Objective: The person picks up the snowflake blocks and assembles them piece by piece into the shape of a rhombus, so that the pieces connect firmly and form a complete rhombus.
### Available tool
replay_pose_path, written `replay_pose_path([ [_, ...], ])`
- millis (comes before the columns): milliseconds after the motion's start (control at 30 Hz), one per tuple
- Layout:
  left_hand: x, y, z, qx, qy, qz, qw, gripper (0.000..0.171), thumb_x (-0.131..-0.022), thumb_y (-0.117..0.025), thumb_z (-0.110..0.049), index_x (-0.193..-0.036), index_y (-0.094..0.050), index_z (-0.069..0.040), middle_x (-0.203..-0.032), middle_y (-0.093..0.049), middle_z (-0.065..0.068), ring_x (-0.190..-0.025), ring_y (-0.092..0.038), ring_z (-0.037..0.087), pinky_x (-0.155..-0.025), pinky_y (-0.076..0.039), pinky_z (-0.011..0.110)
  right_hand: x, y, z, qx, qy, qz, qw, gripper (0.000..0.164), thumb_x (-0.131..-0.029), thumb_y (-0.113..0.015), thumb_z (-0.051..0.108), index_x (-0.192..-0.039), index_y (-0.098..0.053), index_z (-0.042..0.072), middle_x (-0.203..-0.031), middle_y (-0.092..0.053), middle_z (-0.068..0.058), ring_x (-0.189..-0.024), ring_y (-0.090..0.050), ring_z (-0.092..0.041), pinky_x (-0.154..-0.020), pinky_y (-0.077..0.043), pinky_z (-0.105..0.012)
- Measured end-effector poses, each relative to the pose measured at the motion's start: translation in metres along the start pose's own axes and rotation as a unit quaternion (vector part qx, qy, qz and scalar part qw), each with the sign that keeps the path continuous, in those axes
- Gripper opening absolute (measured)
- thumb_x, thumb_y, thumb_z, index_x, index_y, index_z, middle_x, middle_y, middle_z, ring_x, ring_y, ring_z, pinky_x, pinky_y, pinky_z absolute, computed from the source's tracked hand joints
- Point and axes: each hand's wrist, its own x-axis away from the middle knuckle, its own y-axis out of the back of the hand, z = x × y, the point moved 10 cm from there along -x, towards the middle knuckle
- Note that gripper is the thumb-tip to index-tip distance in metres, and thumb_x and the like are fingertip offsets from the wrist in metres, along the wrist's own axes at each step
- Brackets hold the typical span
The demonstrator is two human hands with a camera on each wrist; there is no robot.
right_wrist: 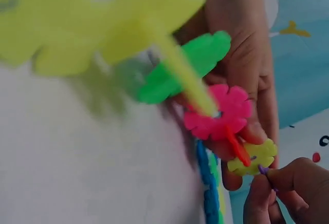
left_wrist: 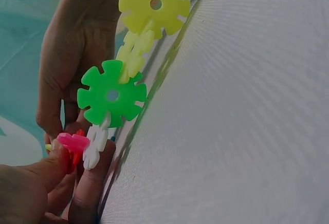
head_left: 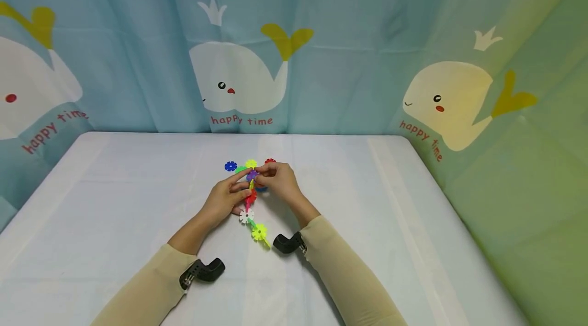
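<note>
A white-covered bench (head_left: 390,214) with rounded far corners fills the lower scene. Behind it, a pale blue curtain (head_left: 349,86) spans 10 to 2 o'clock, turning greenish at 3, printed with white whales and red "happy time" lettering; one whale (head_left: 252,86) sits near 12.

Beige sleeves (head_left: 353,275) reach in from 7 and 5 o'clock. Slightly above the bench's middle, a chain of flower-shaped discs (head_left: 243,217) runs from the hands toward 5 to 6 o'clock. The left hand (head_left: 222,199) has its grip pinching the chain at its red and pink discs; the right hand (head_left: 281,182) pinches a purple disc (head_left: 251,176) at the 12 o'clock end. Blue (head_left: 230,166), yellow (head_left: 250,163) and red (head_left: 270,161) discs lie just beyond, from 11 to 1.
</note>
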Motion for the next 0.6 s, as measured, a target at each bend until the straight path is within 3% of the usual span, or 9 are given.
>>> replay_pose_path([
  [400, -0.001, -0.002, 0.001, 0.025, 0.001, 0.022, 0.9995, 0.057, -0.099, -0.059, -0.012, -0.152, -0.04, -0.023, -0.137, -0.057, 0.021, -0.071, -0.062, 0.009, -0.051, -0.053, 0.022, 0.002, 0.002, -0.003, -0.043, -0.005, 0.021, 0.999, 0.023, -0.092, -0.068, 0.004, -0.114, -0.07, -0.003, -0.102, -0.072, -0.021, -0.084, -0.073, -0.022, -0.081, -0.059, -0.034],
  [600, -0.004, 0.01, 0.003, 0.042, 0.008, 0.006, 0.9991, 0.059, -0.099, -0.06, -0.013, -0.152, -0.039, -0.025, -0.133, -0.057, 0.022, -0.082, -0.064, 0.008, -0.055, -0.057, 0.027, 0.001, 0.015, -0.001, -0.024, -0.004, 0.001, 1.0, 0.027, -0.092, -0.068, 0.007, -0.116, -0.069, -0.004, -0.107, -0.072, -0.02, -0.089, -0.073, -0.028, -0.08, -0.059, -0.032],
])
